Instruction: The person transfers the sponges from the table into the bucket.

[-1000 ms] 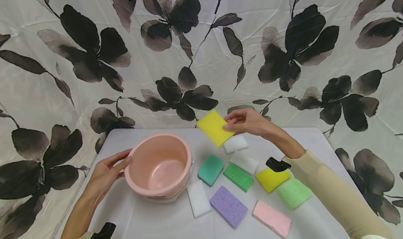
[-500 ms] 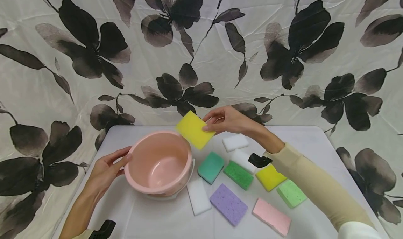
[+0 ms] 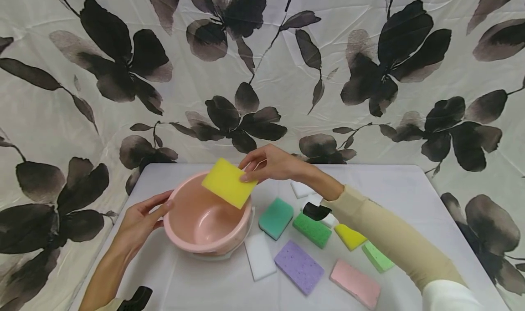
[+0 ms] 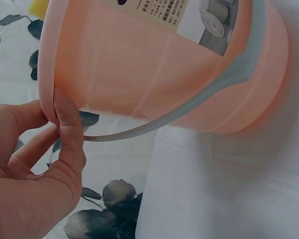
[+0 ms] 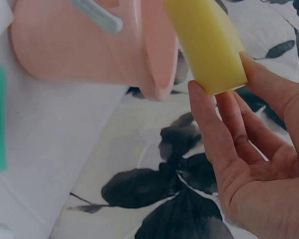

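Floral cloth [image 3: 311,10] hung behind our table [image 3: 197,286]; our left hand [image 3: 141,213] pinched the pink bucket [image 3: 197,247] by its left rim, seemingly to steady it; our right hand [image 3: 272,163] pinched a yellow sponge [image 3: 225,181] above its far-right side.

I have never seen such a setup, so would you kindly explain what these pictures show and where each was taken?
There is no robot: a person works with two bare hands. The widest view is filmed from the person's head, looking forward and down; the two smaller ones, from each wrist. The left hand grips the rim of a pink bucket. The right hand pinches a yellow sponge near the bucket's mouth. On the white table lie a teal sponge, a green sponge, a purple sponge, a pink sponge, another yellow sponge, a light green sponge and white pads.
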Demonstrator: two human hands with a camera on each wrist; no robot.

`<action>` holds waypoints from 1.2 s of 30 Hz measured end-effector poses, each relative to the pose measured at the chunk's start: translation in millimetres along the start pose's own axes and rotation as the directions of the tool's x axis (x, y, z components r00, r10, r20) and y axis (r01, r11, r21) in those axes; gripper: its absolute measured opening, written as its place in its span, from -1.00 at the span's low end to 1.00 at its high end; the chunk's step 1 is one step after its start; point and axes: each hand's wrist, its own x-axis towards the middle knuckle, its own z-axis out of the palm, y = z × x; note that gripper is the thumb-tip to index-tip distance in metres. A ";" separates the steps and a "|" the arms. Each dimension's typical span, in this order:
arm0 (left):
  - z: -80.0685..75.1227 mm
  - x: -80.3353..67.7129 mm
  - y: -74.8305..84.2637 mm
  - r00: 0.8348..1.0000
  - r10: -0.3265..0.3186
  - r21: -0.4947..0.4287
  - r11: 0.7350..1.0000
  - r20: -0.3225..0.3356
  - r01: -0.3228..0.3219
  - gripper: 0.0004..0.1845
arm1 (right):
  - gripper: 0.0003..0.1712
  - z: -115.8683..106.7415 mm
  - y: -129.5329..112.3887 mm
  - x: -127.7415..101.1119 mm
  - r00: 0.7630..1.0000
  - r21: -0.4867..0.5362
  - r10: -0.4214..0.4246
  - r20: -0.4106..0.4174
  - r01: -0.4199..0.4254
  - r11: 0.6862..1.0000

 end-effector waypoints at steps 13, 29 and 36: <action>3.2 2.9 1.7 1.000 0.001 0.008 1.000 0.003 -0.001 -0.24 | -0.67 25.0 1.5 22.3 0.991 -0.158 -0.092 0.099 0.107 0.982; 2.6 2.1 1.1 0.999 -0.052 0.036 0.998 0.000 0.052 -0.21 | -0.71 68.9 1.2 39.7 0.967 -0.335 -0.090 0.238 0.169 0.927; 2.3 -0.8 0.6 0.998 -0.067 0.047 0.997 -0.011 0.067 -0.22 | -0.75 89.8 2.9 44.4 0.948 -0.356 -0.078 0.308 0.191 0.915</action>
